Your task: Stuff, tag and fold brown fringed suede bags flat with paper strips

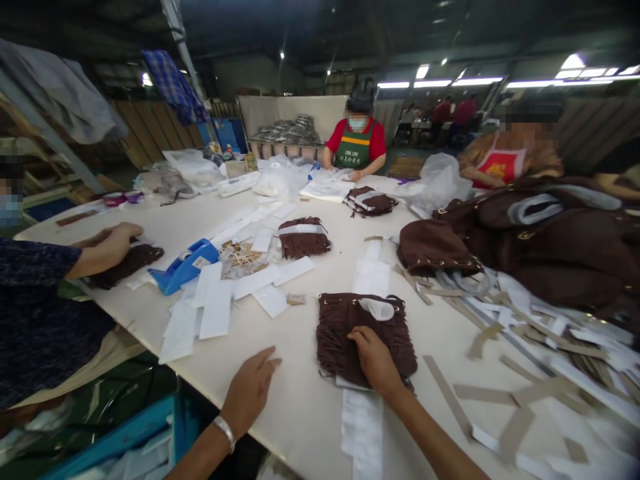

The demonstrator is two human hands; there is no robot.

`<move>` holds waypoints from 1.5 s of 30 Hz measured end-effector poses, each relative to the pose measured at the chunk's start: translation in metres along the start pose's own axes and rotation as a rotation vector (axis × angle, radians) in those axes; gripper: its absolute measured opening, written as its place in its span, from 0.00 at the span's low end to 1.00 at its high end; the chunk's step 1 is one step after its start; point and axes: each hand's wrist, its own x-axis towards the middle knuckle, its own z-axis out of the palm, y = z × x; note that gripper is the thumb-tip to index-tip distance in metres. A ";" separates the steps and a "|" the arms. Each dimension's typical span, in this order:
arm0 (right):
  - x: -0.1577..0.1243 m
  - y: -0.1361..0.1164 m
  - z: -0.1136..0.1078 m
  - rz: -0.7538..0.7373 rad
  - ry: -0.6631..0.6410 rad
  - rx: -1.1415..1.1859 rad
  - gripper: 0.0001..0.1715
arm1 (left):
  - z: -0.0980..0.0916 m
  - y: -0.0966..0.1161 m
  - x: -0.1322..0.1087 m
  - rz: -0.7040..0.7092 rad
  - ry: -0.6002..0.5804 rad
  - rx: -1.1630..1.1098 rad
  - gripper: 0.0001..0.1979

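Observation:
A dark brown fringed bag (340, 333) lies flat in front of me, across a white paper strip (363, 427) that sticks out above and below it. A clear-white plastic roll or wrap (377, 309) sits at its upper edge, near gold eyelets. My right hand (373, 357) rests on the bag, fingers bent together against its front; the thumb is mostly hidden. To the left of the bag, my left hand (253, 383) hovers at the table's near edge, its fingers stretched out and holding nothing. A silver bracelet (225, 433) circles that wrist.
White paper strips (215, 310) and a blue tape dispenser (185, 265) lie left. Another fringed bag (303, 247) carries a white band. Brown bags (550, 247) pile up right, above scattered offcuts (500, 393). A co-worker's hand (113, 243) works at left; others stand across the table.

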 end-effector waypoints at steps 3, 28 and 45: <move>0.002 -0.001 0.000 0.017 -0.002 0.042 0.20 | -0.003 0.036 0.019 -0.064 0.025 -0.043 0.18; -0.019 0.017 0.000 0.349 0.150 -0.424 0.21 | 0.090 0.123 0.089 0.331 -0.247 -0.047 0.34; -0.042 0.001 0.005 0.311 0.194 -0.410 0.23 | 0.093 0.127 0.066 0.354 -0.250 -0.007 0.35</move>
